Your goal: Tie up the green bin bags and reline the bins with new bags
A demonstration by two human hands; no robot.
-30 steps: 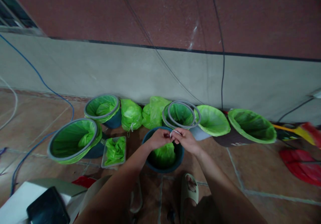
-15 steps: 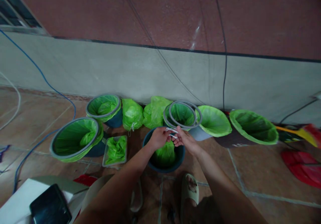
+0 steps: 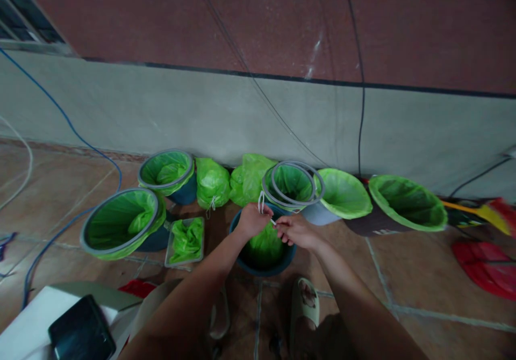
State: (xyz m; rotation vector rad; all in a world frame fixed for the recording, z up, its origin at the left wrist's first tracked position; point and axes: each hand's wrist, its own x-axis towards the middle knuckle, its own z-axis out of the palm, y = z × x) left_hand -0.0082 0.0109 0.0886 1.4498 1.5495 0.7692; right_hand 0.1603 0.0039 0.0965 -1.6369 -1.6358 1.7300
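Both hands meet over a round dark blue bucket (image 3: pixel 261 270) standing in front of my feet. A green plastic bag (image 3: pixel 264 246) sits inside it, partly covered by my hands. My left hand (image 3: pixel 255 221) is closed on a white drawstring (image 3: pixel 262 201), whose loop sticks up above the fingers. With its fingertips pinched, my right hand (image 3: pixel 296 230) grips another stretch of the same white drawstring, close to the left fingers. Just behind the bucket, two grey rings (image 3: pixel 318 180) rest on a green-lined bin.
Green-lined bins (image 3: pixel 120 192) stand left, and more (image 3: pixel 407 225) stand right along the wall. Tied green bags (image 3: pixel 213 182) lean by the wall. A clear tray (image 3: pixel 184 265) holds crumpled green plastic. A blue hose (image 3: pixel 60 234), red dustpan (image 3: pixel 486 271) and white box (image 3: pixel 44 317) lie around.
The drawstring loop, stretched between my hands before, now stands up above my left hand. My right hand has shifted slightly down, its fingers drawn into a pinch.
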